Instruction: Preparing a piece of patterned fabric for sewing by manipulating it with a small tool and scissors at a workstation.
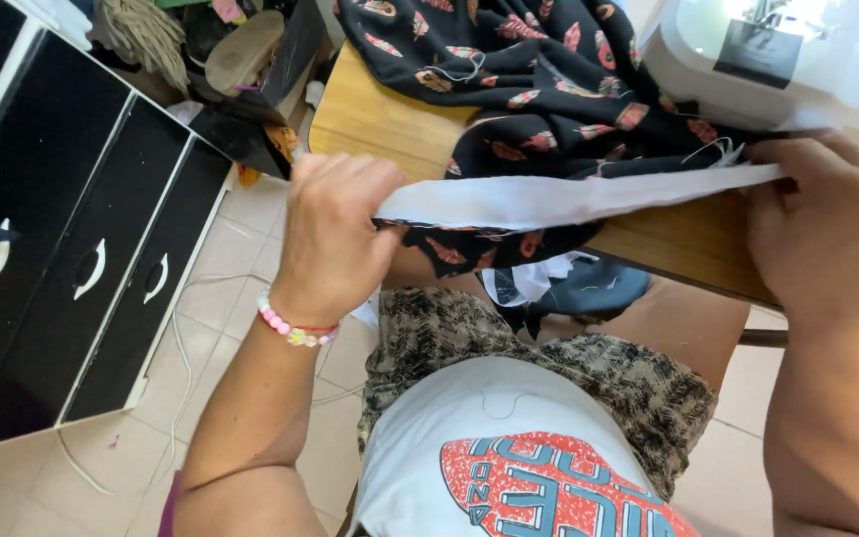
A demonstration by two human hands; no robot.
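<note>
White fabric strip (559,199) runs taut between the two hands in the head view, lying along the near edge of the wooden table (380,114). The left hand (335,239) is closed in a fist around the strip's left end, knuckles up, with the cloth coming out from under the fingers toward the right; a bead bracelet (293,328) of pink and pale beads sits at that wrist. The right hand (822,229) presses down on the strip's other end, fingers curled over it at the table edge, though whether they pinch it or only pin it flat I cannot tell.

Just behind the strip, touching it along its length, lies the black patterned cloth (549,89) with small orange and white feather shapes, heaped on the table and hanging over the edge below the left grip. Beyond the right hand stands a white sewing machine (787,60), its base just above those fingers.

Well to the left of the left fist stands a black drawer cabinet (72,239) with white curved handles; all its drawers are closed, so their contents are hidden. Under the strip, the person's patterned shorts (509,348) and white printed shirt (489,447) show.
</note>
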